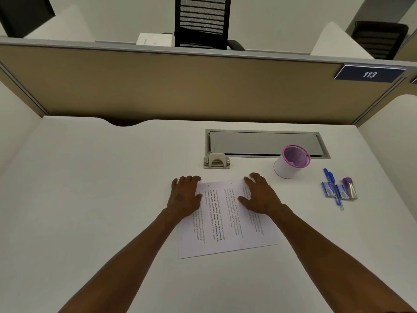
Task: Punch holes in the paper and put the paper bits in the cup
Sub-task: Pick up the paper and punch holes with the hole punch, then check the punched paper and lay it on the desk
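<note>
A printed sheet of paper (pixel 225 224) lies flat on the white desk (pixel 90 199), its text running sideways. Two small holes show near its far edge. My left hand (pixel 185 195) rests flat on the paper's far left corner, fingers spread. My right hand (pixel 259 195) rests flat on the far right part, fingers straight. A beige hole punch (pixel 216 161) stands just beyond the paper, between my hands. A white cup with a purple mesh rim (pixel 291 162) stands to the right of the punch.
A grey cable-tray lid (pixel 264 143) is set into the desk behind the cup. A blue pen (pixel 334 188), blue staple boxes (pixel 328 189) and a purple-capped glue tube (pixel 349 187) lie at the right. A tan partition (pixel 180 86) closes the back.
</note>
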`<state>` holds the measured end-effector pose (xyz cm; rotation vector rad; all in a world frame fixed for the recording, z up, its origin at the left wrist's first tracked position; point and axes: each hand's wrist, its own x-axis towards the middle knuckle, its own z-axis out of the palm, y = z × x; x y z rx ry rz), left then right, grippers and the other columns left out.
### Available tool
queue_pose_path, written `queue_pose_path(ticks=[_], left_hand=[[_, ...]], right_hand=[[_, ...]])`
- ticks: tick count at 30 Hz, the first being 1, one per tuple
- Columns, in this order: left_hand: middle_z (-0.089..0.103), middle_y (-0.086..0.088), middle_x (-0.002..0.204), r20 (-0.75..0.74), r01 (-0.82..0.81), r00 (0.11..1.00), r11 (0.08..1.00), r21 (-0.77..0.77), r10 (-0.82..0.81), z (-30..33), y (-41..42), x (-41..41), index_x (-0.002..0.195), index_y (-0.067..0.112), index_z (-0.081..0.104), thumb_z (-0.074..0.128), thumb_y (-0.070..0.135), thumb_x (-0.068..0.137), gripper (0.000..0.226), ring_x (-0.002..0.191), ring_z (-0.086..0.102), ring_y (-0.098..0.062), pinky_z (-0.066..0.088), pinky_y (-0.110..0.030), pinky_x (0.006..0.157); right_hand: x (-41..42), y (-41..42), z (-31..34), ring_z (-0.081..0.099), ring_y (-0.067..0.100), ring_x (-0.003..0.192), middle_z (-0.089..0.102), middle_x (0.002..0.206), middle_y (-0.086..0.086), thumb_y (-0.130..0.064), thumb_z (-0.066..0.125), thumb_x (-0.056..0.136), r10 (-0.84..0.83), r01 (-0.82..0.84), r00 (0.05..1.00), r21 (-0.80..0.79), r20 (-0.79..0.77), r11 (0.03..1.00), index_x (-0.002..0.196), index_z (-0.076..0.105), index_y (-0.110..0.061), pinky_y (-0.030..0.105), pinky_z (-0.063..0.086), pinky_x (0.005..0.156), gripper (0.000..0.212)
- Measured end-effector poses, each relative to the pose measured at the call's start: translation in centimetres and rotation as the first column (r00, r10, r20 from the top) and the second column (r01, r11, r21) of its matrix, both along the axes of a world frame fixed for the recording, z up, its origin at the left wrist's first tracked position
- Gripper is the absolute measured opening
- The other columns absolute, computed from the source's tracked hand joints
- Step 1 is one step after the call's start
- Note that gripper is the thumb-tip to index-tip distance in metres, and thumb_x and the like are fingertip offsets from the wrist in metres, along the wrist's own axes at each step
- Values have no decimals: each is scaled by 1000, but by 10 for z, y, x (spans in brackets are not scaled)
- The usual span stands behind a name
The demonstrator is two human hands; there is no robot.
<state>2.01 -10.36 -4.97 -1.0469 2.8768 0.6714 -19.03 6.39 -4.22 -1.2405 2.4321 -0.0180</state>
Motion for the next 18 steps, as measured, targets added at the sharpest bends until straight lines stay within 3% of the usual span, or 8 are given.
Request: queue_pose_path(ticks=[6, 9, 12, 14, 18], left_hand=[[58, -1, 133, 127, 54, 990, 998, 7, -55, 8, 11, 6, 138, 22, 48, 47, 39, 100, 42, 126, 52, -20, 27, -45, 115], [62, -2, 126, 65, 28, 997, 998, 50, -32, 9, 17, 10, 130, 22, 55, 49, 30, 100, 32, 117, 56, -20, 40, -34, 99], [67, -3, 117, 1, -80, 997, 989, 128, 80, 10, 24, 20, 117, 22, 62, 55, 26, 96, 22, 108, 62, -22, 47, -32, 84], [71, -4, 107, -49, -138, 988, 973, 184, 149, 11, 29, 28, 109, 23, 65, 59, 23, 93, 17, 99, 66, -23, 52, -32, 79], [71, 2, 87, -146, -206, 954, 926, 316, 262, 9, 43, 46, 97, 21, 68, 63, 17, 91, 9, 78, 66, -19, 52, -28, 69]], right_hand=[[5, 10, -2, 8, 22, 150, 9, 163, 5, -57, 59, 85, 26, -25, 999, -36, 34, 999, 154, 20, -17, 36, 16, 120, 89], [7, 17, 2, 7, 20, 151, 9, 163, 3, -55, 60, 85, 18, -12, 996, -72, 84, 997, 155, 18, -19, 35, 16, 120, 89], [16, 27, 8, 12, 20, 150, 16, 162, 2, -55, 61, 86, -79, 102, 990, -208, 120, 973, 154, 22, -21, 37, 19, 119, 85], [28, 41, 12, 21, 21, 147, 26, 158, 4, -51, 64, 86, -212, 257, 964, -362, 158, 896, 151, 31, -20, 38, 24, 117, 79], [63, 81, 13, 35, 24, 139, 40, 149, 8, -42, 70, 84, -477, 546, 834, -547, 278, 634, 145, 41, -19, 39, 34, 110, 72]])
